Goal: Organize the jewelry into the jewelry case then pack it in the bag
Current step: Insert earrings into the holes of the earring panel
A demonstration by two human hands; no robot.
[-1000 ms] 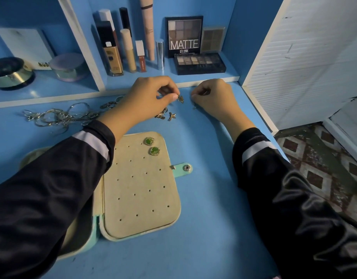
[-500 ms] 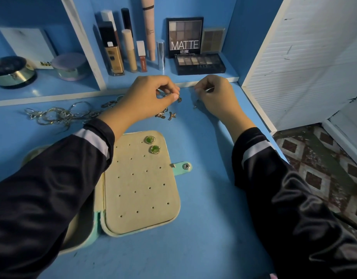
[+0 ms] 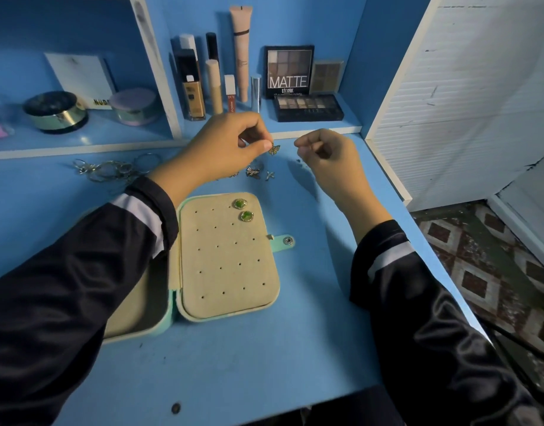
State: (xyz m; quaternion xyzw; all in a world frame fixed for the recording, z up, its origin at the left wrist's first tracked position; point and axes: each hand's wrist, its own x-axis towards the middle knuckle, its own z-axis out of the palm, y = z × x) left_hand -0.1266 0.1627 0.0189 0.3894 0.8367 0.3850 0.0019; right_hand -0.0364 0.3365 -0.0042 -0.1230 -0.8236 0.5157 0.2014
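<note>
Dim, bluish indoor light comes from above; soft shadows lie on the blue painted surface. Wide-angle bending curves the edges; the far-left end of the blue shelf is blurred.

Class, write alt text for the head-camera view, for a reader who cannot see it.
A person's left hand pinches a gold butterfly earring above a blue table, the right hand curled beside it. Nearby lies an open jewelry case holding two green earrings.

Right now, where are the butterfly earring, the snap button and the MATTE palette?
butterfly earring (image 3: 273,149): head view, on its gold wings.
snap button (image 3: 288,240): head view, on the metal centre.
MATTE palette (image 3: 289,70): head view, on its printed lid.
</note>
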